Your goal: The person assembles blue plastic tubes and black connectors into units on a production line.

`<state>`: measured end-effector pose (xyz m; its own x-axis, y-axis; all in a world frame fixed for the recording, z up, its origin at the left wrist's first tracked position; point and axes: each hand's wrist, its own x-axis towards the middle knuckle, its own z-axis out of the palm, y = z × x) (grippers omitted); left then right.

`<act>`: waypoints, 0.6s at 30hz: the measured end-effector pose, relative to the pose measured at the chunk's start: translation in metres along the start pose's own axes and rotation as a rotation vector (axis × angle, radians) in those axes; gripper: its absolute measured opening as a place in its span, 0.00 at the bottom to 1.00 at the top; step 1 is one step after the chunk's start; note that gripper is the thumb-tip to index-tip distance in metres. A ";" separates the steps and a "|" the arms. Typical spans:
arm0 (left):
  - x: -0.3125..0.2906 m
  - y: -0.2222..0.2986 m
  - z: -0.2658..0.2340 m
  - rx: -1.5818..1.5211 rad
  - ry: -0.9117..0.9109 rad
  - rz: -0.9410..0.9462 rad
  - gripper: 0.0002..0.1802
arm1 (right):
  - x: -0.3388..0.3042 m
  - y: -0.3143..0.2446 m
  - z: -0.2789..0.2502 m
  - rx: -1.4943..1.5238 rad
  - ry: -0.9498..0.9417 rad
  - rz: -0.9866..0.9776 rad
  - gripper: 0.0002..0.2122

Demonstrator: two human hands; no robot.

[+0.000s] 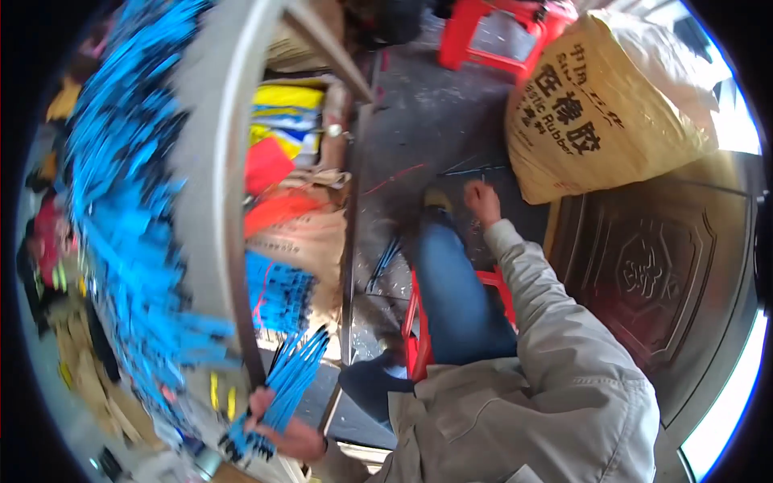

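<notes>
My left hand (283, 435), at the lower left, is closed around a bundle of thin blue strips (294, 378) with dark ends, held beside the table's edge. A large heap of similar blue strips (133, 233) covers the table to my left. My right hand (481, 200) is stretched forward over the floor with its fingers closed. Just beyond its fingertips is a thin dark-and-blue strip (471, 170); whether the fingers grip anything is too small to tell.
A metal-edged table (225, 201) stands at my left. Below it are a tied blue bundle (278, 294) and sacks (318, 249). A big yellow sack (604, 113) leans at the right, near a carved dark panel (644, 266). A red stool (491, 36) stands ahead; loose strips (385, 262) lie on the floor.
</notes>
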<state>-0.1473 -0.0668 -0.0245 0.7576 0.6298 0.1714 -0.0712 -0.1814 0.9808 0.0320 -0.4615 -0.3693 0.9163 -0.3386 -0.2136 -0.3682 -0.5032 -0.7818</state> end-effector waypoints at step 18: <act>-0.002 0.067 0.026 1.902 0.154 -0.106 0.20 | 0.104 0.314 0.187 -0.897 -0.559 0.157 0.13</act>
<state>-0.1363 -0.0999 0.0389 0.6473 0.7246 0.2366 0.7483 -0.5448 -0.3784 0.0408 -0.5062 -0.7464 0.7067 -0.1531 -0.6907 -0.2612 -0.9638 -0.0536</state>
